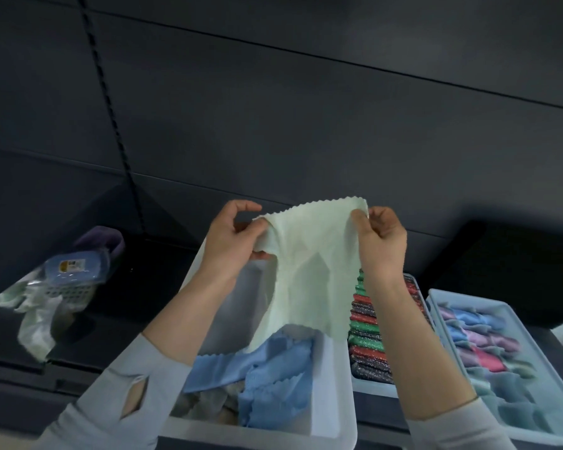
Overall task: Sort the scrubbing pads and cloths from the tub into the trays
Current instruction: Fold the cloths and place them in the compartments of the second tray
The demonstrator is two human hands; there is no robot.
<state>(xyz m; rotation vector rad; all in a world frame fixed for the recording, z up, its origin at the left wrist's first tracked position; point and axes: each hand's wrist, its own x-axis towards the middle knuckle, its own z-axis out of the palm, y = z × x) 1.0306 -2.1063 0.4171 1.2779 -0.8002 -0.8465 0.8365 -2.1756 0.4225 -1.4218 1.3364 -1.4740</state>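
**At centre frame: pale cloth held spread above the tub**

At centre frame, a pale green cloth (309, 271) with a scalloped edge hangs spread between both hands, above the white tub (338, 384). Left hand (228, 241) pinches the upper left corner between thumb and curled fingers. Right hand (379, 241) pinches the upper right corner the same way. Blue cloths (273, 368) lie in the tub's lower part. Just right of the tub, a tray (376, 386) holds a row of red, green and dark glittery pads (366, 339). At lower right, a second tray (442, 298) holds folded blue, pink and teal cloths (481, 339). At left, well apart, a small basket (69, 292) carries a blue pack (72, 267).
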